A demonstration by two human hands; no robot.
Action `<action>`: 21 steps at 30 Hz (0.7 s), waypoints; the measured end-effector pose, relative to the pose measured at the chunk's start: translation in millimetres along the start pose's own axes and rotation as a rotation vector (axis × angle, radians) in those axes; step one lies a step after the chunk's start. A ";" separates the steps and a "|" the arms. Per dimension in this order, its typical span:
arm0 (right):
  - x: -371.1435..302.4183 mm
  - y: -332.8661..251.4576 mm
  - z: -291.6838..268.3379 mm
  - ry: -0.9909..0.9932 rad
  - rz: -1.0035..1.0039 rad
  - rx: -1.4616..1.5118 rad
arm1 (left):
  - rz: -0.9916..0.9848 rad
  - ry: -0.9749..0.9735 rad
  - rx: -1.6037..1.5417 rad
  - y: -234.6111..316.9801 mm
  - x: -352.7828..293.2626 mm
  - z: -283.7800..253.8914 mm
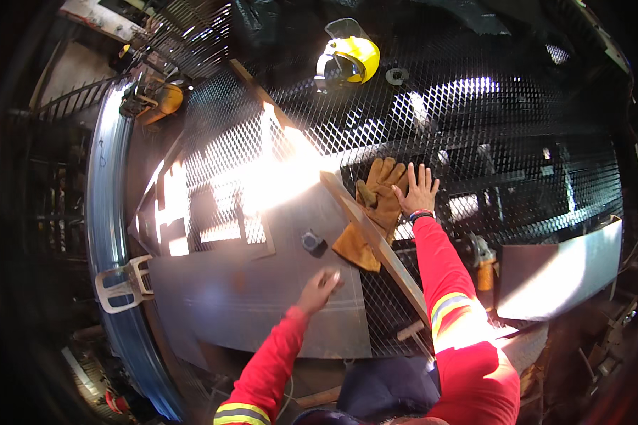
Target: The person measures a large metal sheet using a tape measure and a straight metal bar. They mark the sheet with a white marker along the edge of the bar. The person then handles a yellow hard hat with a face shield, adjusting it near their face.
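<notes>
Tan leather gloves (374, 212) lie on the mesh desk (517, 142), across a wooden slat (376, 237); the right hand (420, 191) rests flat, fingers spread, touching them. The left hand (320, 289) (blurred) presses a steel sheet (262, 297), well apart.

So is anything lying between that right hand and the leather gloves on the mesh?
Nothing visible does. The right hand lies spread on the tan leather gloves, touching them at their upper right edge. The left hand rests apart on the grey metal sheet, across the wooden strip.
</notes>
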State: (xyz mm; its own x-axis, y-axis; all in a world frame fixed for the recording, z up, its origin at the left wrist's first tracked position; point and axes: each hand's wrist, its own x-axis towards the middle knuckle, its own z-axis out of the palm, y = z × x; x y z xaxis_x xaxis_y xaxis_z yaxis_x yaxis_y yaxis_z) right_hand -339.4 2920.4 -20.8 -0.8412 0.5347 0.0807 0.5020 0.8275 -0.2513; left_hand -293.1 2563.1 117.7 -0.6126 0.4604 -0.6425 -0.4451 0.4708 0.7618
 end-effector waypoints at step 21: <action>21.3 8.8 24.8 -0.130 -0.009 0.036 | 0.457 0.207 -0.775 346.2 490.0 -7.2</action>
State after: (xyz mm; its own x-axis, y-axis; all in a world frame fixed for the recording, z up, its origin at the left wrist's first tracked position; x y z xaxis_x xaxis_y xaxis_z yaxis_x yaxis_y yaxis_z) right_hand -357.9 2934.8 -45.2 -0.8656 0.4990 -0.0422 0.4890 0.8241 -0.2857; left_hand -752.1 2946.3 67.2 -0.9080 0.2981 -0.2943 -0.3979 -0.3937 0.8287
